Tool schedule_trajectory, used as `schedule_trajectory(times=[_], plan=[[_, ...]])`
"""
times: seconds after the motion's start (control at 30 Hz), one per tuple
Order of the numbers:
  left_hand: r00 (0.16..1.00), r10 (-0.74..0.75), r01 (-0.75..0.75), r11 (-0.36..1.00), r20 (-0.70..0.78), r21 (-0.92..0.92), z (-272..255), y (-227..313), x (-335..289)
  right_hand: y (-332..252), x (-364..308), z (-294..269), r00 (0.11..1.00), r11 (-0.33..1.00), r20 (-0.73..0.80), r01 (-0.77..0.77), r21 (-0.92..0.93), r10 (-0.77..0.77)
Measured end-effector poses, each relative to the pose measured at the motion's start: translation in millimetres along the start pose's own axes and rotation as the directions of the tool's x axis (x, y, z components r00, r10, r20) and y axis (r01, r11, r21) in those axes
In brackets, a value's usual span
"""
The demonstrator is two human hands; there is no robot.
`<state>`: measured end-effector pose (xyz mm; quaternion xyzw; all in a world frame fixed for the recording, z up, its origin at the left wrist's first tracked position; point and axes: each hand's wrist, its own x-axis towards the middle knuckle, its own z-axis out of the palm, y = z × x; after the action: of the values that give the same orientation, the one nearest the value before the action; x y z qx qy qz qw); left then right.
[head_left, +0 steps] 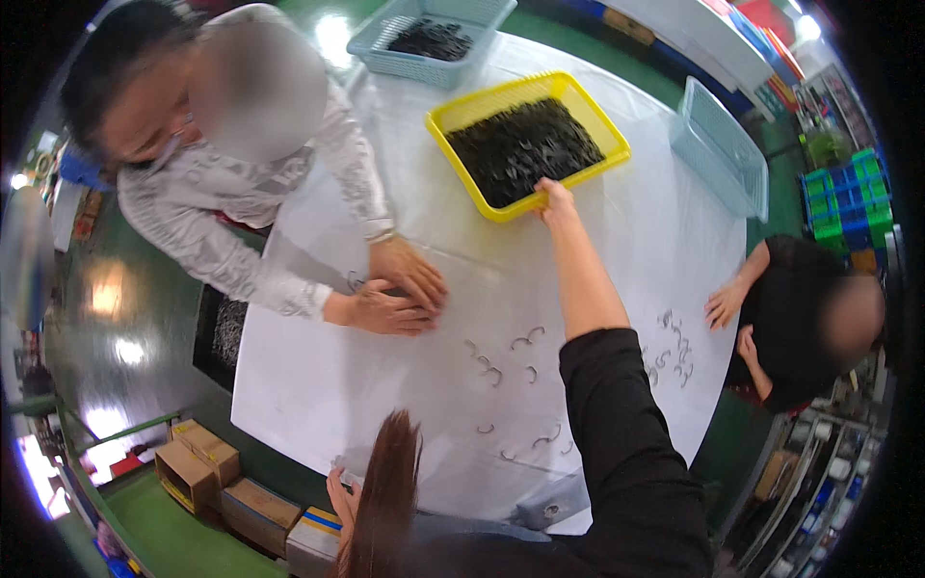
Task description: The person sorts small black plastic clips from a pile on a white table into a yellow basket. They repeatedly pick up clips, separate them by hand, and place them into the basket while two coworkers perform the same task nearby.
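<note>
My right arm reaches across the white table, and my right hand [554, 200] grips the near rim of a yellow plastic basket [461, 177]. Inside lies a heap of small black curved pieces [525, 144]. At the table's near edge is my left hand [344, 498], partly covered by a hanging lock of hair; a small pale thing shows by its fingertips, too unclear to name. Several thin, dark curved pieces [489, 371] lie scattered on the table between my arms, and more of them [682, 347] lie to the right of my right arm.
Across the left side, a co-worker's hands [400, 294] lie together on the white table [318, 385]. Another person's hand [725, 304] rests at the right edge. A blue basket [395, 58] with black pieces stands far back; another blue basket [718, 159] is at far right. Cardboard boxes [198, 462] stand lower left.
</note>
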<state>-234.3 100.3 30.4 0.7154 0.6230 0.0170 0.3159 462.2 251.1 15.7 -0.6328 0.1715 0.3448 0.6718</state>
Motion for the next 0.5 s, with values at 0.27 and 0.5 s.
schedule_trajectory(times=[0.27,0.5], plan=[[0.986,0.103,-0.119,0.986,0.129,0.117,26.5,0.1,10.0,24.3,-108.9,-80.8,0.864,0.848,0.168,0.500,-0.176,-0.475],[0.986,0.136,-0.151,0.971,0.092,0.187,33.5,3.0,-5.6,114.7,-186.2,-395.3,0.398,0.502,-0.384,0.250,-0.828,-0.833]])
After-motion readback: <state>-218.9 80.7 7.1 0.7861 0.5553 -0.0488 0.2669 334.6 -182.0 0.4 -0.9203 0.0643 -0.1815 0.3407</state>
